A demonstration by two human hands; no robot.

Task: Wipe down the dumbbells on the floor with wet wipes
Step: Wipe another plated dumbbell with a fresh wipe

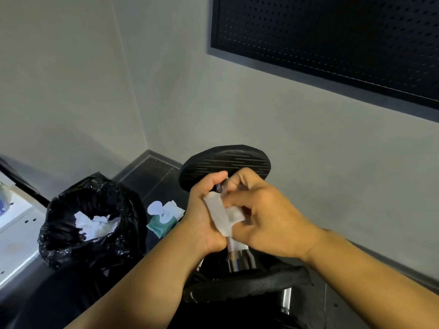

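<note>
The dumbbell [224, 162] is held up off the floor [154, 176] in front of the grey wall [261, 115]. Its ribbed black plate is at the top, with a knurled chrome handle running down to a second black plate below the wrists. The left hand [205, 210] grips the handle with its fingers curled round the bar. The right hand [261, 217] closes over a white wet wipe [223, 214] and wraps it against the same bar, so both hands hide most of the handle. On the floor just left of the hands lies a teal and white pack of wipes [164, 217] with its round flap lifted and a sheet poking out; any print on it is too small to read. Beside it stands a black bin bag [92, 245] holding crumpled used wipes [97, 225]. A dark pegboard panel [332, 43] hangs on the wall above
</note>
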